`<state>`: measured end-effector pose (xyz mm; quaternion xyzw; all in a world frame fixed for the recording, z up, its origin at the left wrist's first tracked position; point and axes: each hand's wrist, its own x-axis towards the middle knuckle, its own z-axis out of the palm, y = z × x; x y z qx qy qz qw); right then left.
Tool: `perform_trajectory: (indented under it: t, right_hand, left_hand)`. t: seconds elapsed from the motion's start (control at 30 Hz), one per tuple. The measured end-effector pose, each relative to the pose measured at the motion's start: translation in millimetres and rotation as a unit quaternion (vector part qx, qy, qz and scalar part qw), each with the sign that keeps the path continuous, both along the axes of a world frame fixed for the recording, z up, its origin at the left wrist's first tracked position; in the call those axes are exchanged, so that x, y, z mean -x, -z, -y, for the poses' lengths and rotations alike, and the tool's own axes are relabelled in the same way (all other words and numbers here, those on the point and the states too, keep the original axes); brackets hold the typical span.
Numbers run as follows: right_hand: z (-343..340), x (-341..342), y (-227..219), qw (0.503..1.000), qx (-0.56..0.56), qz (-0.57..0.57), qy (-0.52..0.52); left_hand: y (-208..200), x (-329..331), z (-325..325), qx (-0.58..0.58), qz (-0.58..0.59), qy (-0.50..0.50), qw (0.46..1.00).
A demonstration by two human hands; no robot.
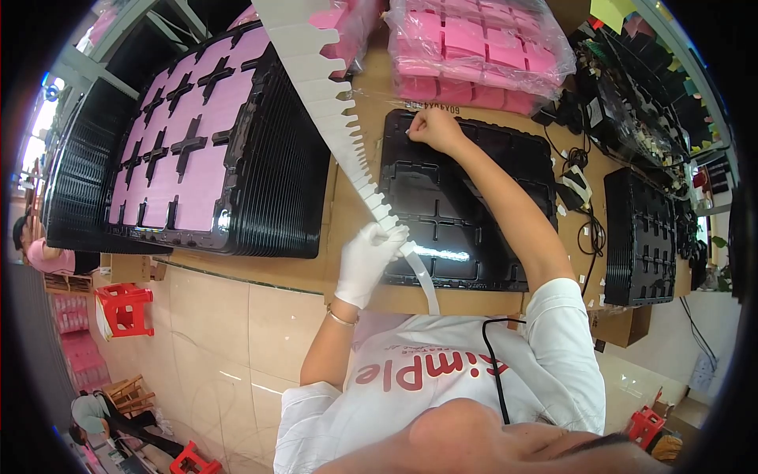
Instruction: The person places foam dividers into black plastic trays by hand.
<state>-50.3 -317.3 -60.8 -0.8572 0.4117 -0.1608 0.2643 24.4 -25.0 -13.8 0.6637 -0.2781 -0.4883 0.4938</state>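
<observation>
My left hand (369, 261), in a white glove, is closed around the lower part of a long white strip (322, 99) with a notched edge. The strip slants up and away to the far left, and its short tail (425, 280) curls down below my fingers. Under my right arm lies a black plastic tray (474, 245) with moulded cross-shaped ridges. My bare right hand (436, 130) is over the tray's far left corner, thumb and fingers pinched together. What that pinch holds, if anything, is too small to make out.
A tall stack of black trays (276, 150) with pink sheets (167, 186) on top stands at left. Plastic-wrapped pink blocks (482, 55) sit at the far side. Cables (588, 229) and another black tray stack (641, 237) are on the right. A red stool (125, 310) stands on the floor.
</observation>
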Motion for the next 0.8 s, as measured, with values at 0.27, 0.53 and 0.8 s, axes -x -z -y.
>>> perform_trajectory:
  t: [0.27,0.53,0.8]
  right_hand:
    - [-72.2,55.5,-27.1,0.728,-0.490,0.478,-0.032]
    - [-220.1,75.1,-35.1,0.918,-0.295,0.262,-0.038]
    - [-238.2,82.6,-43.1,0.943,-0.081,0.296,-0.129]
  left_hand:
    - [7.8,-12.2,-9.5,0.020,-0.051,-0.055,0.997]
    - [6.4,-2.7,-16.7,0.069,-0.097,-0.078,0.990]
    - [21.7,-11.1,-40.1,0.090,-0.078,-0.129,0.984]
